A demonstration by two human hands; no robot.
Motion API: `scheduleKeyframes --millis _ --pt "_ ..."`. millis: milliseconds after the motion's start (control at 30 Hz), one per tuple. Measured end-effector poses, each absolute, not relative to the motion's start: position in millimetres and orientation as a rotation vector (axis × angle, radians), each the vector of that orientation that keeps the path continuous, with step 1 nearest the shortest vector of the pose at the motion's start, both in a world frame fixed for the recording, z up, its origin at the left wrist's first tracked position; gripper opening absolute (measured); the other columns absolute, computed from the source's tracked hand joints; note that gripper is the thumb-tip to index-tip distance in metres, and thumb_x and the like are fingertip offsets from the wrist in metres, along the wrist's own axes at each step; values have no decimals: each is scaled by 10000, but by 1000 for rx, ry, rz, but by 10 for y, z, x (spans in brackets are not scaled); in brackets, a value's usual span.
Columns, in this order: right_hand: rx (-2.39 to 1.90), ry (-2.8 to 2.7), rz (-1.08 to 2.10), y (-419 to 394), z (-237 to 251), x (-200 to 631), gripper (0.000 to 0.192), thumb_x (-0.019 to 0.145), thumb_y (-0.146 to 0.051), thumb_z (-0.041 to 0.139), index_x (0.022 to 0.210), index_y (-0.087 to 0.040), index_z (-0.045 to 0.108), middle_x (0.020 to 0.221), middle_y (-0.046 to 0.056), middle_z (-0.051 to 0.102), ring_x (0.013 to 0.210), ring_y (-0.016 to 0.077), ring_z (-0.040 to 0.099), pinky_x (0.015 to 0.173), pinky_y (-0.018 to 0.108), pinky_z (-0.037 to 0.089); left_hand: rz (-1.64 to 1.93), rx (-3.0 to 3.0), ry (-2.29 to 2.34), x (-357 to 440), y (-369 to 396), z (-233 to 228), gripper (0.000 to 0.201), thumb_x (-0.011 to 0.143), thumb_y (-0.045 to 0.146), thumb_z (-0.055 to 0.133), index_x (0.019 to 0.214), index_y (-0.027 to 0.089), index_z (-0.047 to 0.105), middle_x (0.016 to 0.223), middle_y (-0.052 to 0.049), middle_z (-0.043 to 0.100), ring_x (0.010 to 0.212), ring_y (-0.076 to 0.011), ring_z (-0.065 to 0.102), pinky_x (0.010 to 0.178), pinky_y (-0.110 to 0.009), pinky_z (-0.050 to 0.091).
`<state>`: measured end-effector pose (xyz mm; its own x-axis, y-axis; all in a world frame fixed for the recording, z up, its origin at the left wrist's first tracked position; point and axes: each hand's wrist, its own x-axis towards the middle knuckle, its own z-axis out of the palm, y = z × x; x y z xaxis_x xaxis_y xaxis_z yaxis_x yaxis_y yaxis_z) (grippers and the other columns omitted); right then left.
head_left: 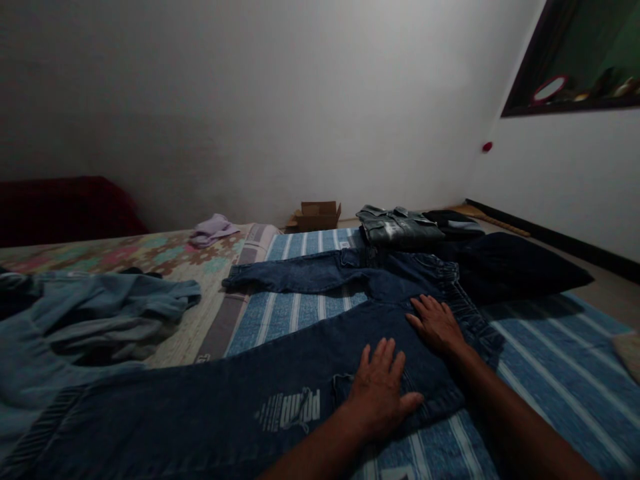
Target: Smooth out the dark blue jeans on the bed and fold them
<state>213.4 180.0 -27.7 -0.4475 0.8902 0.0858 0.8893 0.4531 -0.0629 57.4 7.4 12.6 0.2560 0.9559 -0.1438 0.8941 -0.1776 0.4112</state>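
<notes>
Dark blue jeans lie spread out across the bed, their elastic waistband to the right and both legs reaching left. A white print marks the nearer leg. My left hand rests flat on the jeans by a pocket on the near leg, fingers spread. Just below the waistband, my right hand lies flat on the cloth with its fingers stretched out. Neither hand grips the fabric.
A folded grey garment and dark clothes lie beyond the waistband. Light blue clothes are heaped at left. A lilac cloth sits farther back, near a cardboard box. The bed has a blue striped cover.
</notes>
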Motion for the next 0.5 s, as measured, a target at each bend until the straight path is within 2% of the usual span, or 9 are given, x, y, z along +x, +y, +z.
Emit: scheduleKeyframes --millis 400,500 --pt "-1590 -2585 -4 1799 -276 2132 567 945 -516 314 1408 -207 424 1484 114 386 1376 279 298 1091 472 195 199 2101 1691 590 73 145 757 900 661 259 1474 168 290 1569 -141 136 1452 -281 56 1154 -553 64" --pt "-1590 -2586 9 1797 -265 2132 568 945 -517 309 1408 -209 425 1485 108 386 1376 275 299 1092 466 194 178 2047 1683 617 36 215 760 898 663 256 1468 162 306 1572 -142 102 1452 -290 19 1150 -568 59"
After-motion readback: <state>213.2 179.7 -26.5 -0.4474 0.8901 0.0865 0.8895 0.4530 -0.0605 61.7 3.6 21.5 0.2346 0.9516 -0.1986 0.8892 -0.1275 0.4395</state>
